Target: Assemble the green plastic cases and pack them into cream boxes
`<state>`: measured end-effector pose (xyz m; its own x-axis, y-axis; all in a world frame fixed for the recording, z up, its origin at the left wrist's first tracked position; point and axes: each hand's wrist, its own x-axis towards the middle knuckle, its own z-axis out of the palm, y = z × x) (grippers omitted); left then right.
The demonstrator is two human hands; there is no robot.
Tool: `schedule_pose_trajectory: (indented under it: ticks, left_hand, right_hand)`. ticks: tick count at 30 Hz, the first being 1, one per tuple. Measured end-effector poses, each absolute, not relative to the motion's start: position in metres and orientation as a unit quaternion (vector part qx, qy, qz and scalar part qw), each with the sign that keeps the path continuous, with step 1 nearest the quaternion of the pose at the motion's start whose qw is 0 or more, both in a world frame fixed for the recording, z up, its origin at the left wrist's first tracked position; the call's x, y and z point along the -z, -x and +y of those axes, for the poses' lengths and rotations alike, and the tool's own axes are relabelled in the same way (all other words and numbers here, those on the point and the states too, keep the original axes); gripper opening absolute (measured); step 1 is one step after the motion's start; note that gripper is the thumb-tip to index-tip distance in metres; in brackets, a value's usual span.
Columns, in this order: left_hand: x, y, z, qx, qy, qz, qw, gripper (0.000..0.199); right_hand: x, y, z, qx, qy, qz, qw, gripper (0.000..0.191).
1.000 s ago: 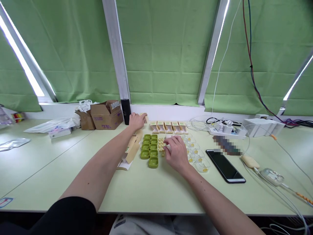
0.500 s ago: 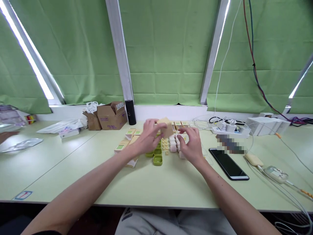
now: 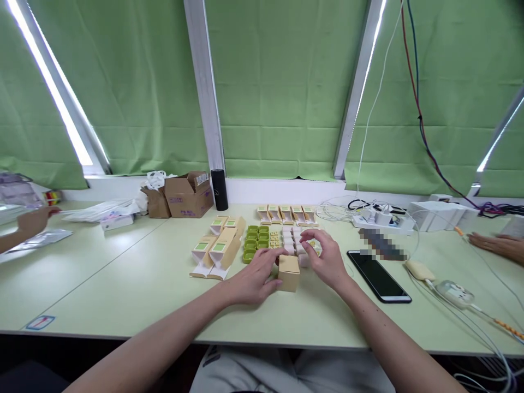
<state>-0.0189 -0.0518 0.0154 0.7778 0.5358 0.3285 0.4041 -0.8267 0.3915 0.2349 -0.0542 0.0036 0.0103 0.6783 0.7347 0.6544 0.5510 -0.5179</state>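
My left hand (image 3: 258, 277) grips a small closed cardboard box (image 3: 289, 274) by its left side, low at the table. To the right of the box, my right hand (image 3: 325, 259) is raised with thumb and index finger curled together; what they hold, if anything, is too small to make out. Beyond the hands stand rows of green square dishes (image 3: 251, 241), small yellow square pieces (image 3: 274, 239) and white rounded pieces (image 3: 287, 240). Open cartons with green labels (image 3: 220, 246) lie left of the dishes. More open cartons (image 3: 286, 214) line up behind.
A black phone (image 3: 379, 275), a power strip (image 3: 382, 221) and loose cables are at the right. Brown cardboard boxes (image 3: 188, 196) and a black tumbler (image 3: 219, 189) stand at the back. Other people's hands show at left (image 3: 35, 221) and right (image 3: 497, 245).
My left hand has brought the cardboard box down and toward me, uncovering the rows behind. My right hand has moved slightly nearer. Another person's hand has appeared at the right.
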Motion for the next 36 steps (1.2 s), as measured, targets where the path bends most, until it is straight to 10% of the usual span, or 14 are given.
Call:
schedule_pose_trajectory:
  ticks: [8,36]
  left_hand:
    - [-0.013,0.024,-0.039,-0.257,-0.916,0.269,0.149,0.065]
    - [0.001,0.019,-0.048,-0.305,-0.895,0.310,0.098,0.044]
  right_hand:
    - [-0.002,-0.227,-0.064,0.008,0.473,-0.777,0.415,0.020]
    - [-0.002,-0.227,-0.063,0.014,0.487,-0.761,0.428,0.025]
